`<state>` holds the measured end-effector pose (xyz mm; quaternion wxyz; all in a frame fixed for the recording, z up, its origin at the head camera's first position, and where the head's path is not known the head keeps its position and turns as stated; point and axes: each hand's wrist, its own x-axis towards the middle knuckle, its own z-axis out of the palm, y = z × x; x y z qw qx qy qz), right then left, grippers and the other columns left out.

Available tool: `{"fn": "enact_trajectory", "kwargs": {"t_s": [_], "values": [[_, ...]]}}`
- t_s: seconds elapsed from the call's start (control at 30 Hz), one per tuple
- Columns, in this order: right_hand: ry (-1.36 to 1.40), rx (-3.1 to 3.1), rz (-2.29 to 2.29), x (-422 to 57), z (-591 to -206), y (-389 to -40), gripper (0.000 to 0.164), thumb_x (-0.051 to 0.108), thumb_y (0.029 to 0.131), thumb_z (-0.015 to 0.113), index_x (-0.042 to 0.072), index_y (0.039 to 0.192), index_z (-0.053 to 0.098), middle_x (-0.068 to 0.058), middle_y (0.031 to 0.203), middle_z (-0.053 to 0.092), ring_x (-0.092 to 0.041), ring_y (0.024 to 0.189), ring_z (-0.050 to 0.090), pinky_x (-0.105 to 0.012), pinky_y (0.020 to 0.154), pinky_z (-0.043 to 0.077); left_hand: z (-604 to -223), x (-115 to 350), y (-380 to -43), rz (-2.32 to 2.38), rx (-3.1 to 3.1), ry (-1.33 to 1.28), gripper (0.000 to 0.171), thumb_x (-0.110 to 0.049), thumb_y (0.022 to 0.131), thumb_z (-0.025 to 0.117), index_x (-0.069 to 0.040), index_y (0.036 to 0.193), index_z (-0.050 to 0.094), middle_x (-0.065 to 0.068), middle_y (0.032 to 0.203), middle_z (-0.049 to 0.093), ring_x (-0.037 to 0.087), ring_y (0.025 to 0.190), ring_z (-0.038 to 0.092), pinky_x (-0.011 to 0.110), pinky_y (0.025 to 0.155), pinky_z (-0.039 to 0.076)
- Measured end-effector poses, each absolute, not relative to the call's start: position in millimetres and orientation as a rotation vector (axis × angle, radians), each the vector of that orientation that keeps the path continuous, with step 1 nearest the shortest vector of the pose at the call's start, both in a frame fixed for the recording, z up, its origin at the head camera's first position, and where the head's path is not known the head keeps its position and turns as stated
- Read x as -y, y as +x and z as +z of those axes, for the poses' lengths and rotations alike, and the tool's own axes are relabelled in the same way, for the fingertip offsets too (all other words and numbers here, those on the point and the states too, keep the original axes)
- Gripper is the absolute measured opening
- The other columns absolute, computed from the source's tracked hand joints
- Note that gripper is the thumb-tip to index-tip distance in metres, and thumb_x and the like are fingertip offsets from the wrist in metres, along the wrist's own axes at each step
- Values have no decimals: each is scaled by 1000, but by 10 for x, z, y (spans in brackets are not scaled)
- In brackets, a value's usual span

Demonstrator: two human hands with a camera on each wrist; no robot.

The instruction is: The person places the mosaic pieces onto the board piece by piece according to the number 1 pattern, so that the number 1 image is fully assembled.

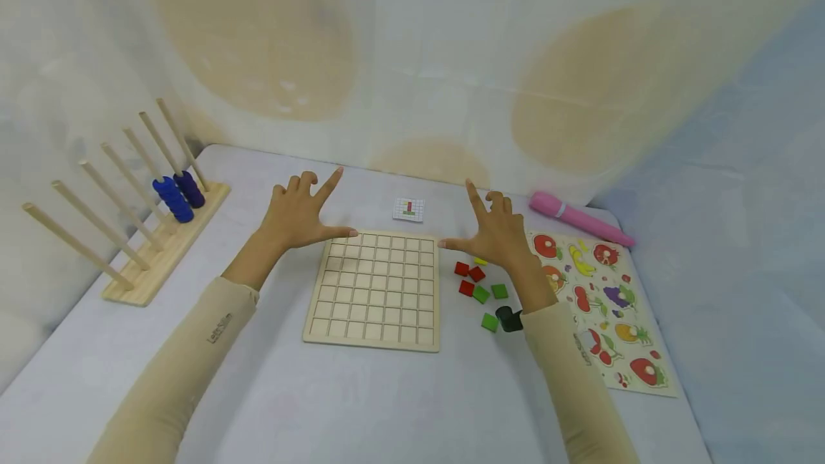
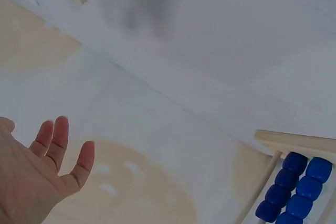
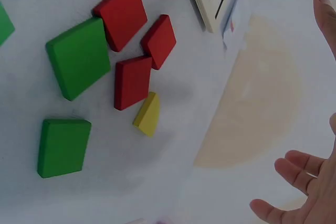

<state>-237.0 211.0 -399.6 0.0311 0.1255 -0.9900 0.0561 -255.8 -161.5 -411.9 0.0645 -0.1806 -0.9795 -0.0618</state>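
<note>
The square wooden grid board (image 1: 376, 296) lies flat on the white table (image 1: 361, 407), centred between the forearms. Left hand (image 1: 293, 213): raised near the board's far left corner, thumb and index finger spread wide apart, remaining fingers bent. Right hand (image 1: 499, 235): mirrored near the far right corner—thumb and index finger likewise apart. Neither hand grips anything; thumb contact with the board cannot be determined.

Loose tiles lie right of the board: three red tiles (image 1: 467, 288), three green tiles (image 1: 499, 291) and one yellow tile (image 3: 147, 114). The pattern card (image 1: 409, 210) lies beyond the far edge.

At left, the seven-peg bead stand (image 1: 150, 274) carries blue beads (image 1: 174, 200) on two pegs. At right: a fruit puzzle board (image 1: 593, 292).
</note>
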Motion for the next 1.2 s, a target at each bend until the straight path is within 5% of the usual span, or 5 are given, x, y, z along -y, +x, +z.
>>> {"fn": "enact_trajectory", "kwargs": {"t_s": [1.2], "values": [[402,3122,284,-2313,-4217,-1893,121,81,69,66,27,161,8,-23,131,44,-37,120,43,-51,82,47,-4665,1976,-2283,-282,3124,-657,108,-94,66,51,-38,156,29,16,128,46,30,104,47,46,81,36]]}}
